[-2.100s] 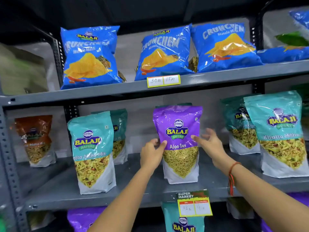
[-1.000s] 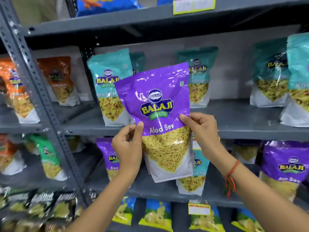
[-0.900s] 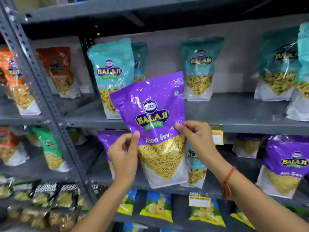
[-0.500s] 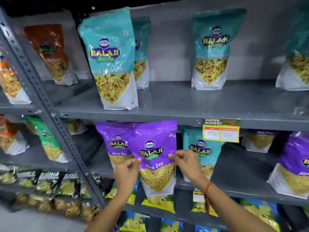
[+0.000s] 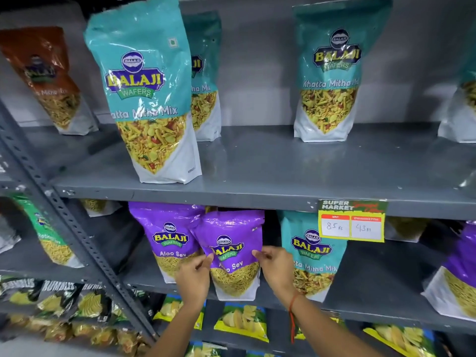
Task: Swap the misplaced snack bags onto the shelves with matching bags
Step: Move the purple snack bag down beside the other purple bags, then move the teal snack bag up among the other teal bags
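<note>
- Now both hands, left hand (image 5: 193, 275) and right hand (image 5: 276, 266), pinch the purple Aloo Sev bag (image 5: 231, 251) by its sides.
- It stands on the lower shelf (image 5: 360, 302), between another Aloo Sev bag (image 5: 167, 240) and a teal Khatta Mitha Mix bag (image 5: 313, 256).

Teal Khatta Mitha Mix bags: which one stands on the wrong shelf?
The teal bag on the lower shelf, right of the right hand. It stands among purple Aloo Sev bags; the other teal bags stand together on the shelf above.
</note>
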Available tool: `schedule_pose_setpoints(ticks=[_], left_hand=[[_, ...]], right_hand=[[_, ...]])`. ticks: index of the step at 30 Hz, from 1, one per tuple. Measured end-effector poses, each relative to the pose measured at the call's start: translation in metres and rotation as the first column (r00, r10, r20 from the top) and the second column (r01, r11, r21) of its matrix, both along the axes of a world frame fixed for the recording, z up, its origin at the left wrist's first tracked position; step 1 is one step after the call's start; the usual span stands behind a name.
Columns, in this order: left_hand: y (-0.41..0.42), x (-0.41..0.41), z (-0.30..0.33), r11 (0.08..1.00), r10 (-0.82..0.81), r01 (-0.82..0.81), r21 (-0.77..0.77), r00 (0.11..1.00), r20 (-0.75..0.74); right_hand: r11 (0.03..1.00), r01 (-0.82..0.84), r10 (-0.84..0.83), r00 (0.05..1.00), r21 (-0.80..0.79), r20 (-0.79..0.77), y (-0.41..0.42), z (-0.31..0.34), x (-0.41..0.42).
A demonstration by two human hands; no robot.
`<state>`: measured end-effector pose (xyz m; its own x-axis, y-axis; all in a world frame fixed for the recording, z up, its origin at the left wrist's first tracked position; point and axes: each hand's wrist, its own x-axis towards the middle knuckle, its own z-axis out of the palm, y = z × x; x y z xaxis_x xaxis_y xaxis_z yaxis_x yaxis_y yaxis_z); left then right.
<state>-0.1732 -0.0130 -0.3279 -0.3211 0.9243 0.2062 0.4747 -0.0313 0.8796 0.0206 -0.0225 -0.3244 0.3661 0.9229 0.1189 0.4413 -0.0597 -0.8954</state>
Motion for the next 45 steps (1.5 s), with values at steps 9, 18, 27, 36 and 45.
schedule_pose_setpoints(ticks=[9, 18, 27, 36, 45], left_hand=[[-0.02, 0.009, 0.01, 0.997, 0.072, -0.067, -0.03, 0.975, 0.209], [-0.054, 0.084, 0.023, 0.973, -0.181, 0.147, 0.175, 0.963, 0.198], [-0.037, 0.157, 0.02, 0.938, -0.343, 0.345, 0.042, 0.938, -0.047], [-0.034, 0.158, 0.014, 0.963, -0.262, 0.265, 0.048, 0.963, -0.062], [-0.1, 0.13, 0.001, 0.931, -0.34, 0.343, 0.125, 0.94, -0.042]], right_hand=[[1.0, -0.02, 0.021, 0.998, 0.015, -0.053, -0.015, -0.004, 0.005], [0.946, 0.284, -0.247, 0.943, 0.154, -0.225, -0.076, -0.006, 0.046], [0.922, 0.386, -0.373, 0.885, -0.009, -0.277, -0.073, -0.015, 0.133], [0.959, 0.264, -0.252, 0.961, 0.108, -0.11, -0.077, -0.012, 0.146], [0.96, 0.188, -0.207, 0.976, 0.209, 0.073, -0.155, -0.002, 0.132]])
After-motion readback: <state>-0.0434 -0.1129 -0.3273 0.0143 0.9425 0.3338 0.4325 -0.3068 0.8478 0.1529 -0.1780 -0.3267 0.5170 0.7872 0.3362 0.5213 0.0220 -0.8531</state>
